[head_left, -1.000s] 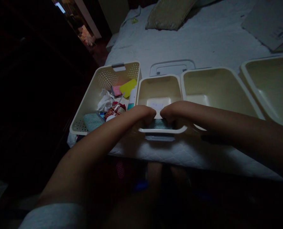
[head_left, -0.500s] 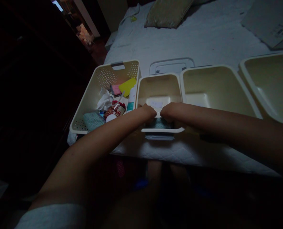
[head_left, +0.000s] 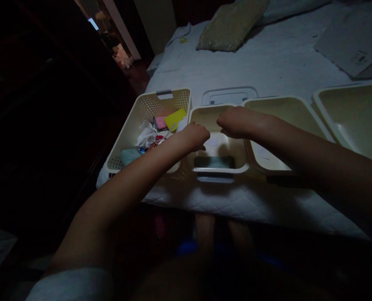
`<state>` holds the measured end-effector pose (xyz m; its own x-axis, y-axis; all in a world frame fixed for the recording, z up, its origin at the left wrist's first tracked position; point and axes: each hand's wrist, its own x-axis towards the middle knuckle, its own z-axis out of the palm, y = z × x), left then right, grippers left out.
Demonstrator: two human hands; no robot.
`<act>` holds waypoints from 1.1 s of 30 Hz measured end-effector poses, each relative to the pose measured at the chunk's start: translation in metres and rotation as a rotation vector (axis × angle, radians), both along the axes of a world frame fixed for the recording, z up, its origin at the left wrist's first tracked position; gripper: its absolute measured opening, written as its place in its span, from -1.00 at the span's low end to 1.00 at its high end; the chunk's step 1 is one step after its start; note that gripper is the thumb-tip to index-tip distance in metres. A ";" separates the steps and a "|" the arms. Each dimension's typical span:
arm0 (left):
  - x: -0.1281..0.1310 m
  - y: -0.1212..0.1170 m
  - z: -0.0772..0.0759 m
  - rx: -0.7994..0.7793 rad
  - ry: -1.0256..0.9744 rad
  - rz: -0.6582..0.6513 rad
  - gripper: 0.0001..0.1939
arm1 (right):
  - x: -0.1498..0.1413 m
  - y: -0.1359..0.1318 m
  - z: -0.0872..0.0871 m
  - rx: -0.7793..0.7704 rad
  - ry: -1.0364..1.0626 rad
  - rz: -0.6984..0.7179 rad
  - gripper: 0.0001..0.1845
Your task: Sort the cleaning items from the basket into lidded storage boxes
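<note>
A folded, textured dark green cloth (head_left: 213, 162) lies along the near wall inside the small cream bin (head_left: 218, 170). My left hand (head_left: 200, 136) hovers over the bin's left side, its fingers bent loosely downward and nothing visible in them. Above the bin's right rim, my right hand (head_left: 234, 122) is lifted higher, also loosely curled, with no object showing. Both hands are apart from the cloth. A small white paper label (head_left: 212, 142) lies on the bin floor between them.
To the left stands a perforated basket (head_left: 132, 109) with a yellow item (head_left: 175, 119), a pink packet (head_left: 160, 122) and a teal cloth (head_left: 130, 156). More cream bins (head_left: 301, 106) sit to the right. Behind are a clear lid (head_left: 229, 94), a pillow (head_left: 232, 27) and a cardboard piece (head_left: 351, 46) on the bed.
My hands have come away from the cloth and risen, the right one moving farther up. The cloth now lies uncovered in the small bin. The view has shifted slightly.
</note>
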<state>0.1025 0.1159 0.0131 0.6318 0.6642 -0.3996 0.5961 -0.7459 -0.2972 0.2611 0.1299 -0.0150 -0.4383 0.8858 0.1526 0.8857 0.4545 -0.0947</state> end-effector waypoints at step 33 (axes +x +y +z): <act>-0.200 0.025 -0.018 0.365 -0.711 0.591 -0.61 | -0.164 0.008 0.021 0.198 0.084 0.230 -0.51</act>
<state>-0.0976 0.1405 -0.0053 0.1732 0.9563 0.2357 0.9711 -0.2057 0.1210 0.0971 0.1381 0.0064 -0.6021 0.7143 0.3568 0.7503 0.6589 -0.0529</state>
